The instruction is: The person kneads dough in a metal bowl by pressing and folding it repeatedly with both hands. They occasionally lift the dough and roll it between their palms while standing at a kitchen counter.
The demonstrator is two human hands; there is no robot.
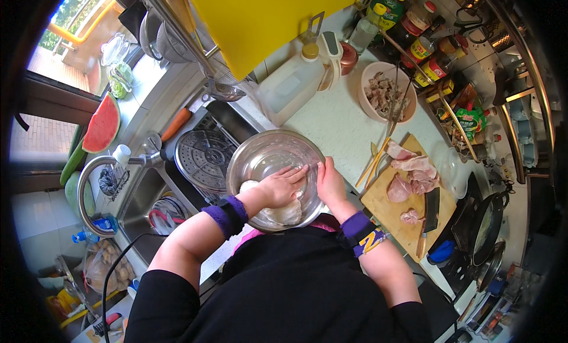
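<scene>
A stainless steel mixing bowl (245, 157) stands before me at the counter's front, close against my body. Inside it lies white dough (284, 213), partly hidden by my left hand (284, 184). That hand reaches flat into the bowl, palm down, its fingers stretched towards the right inner wall. White bits stick to the bowl's inside near the fingertips. At the right rim, my right hand (330, 183) grips the bowl, with the thumb side along the edge. Purple wristbands with black straps circle both wrists.
To the right, a wooden cutting board (377, 200) holds raw meat (415, 172) and a cleaver (431, 210). Behind it stand chopsticks across a bowl of meat (385, 94). A large plastic jug (290, 87) is at the back. Left are a sink (144, 194) and a round perforated steamer plate (206, 158).
</scene>
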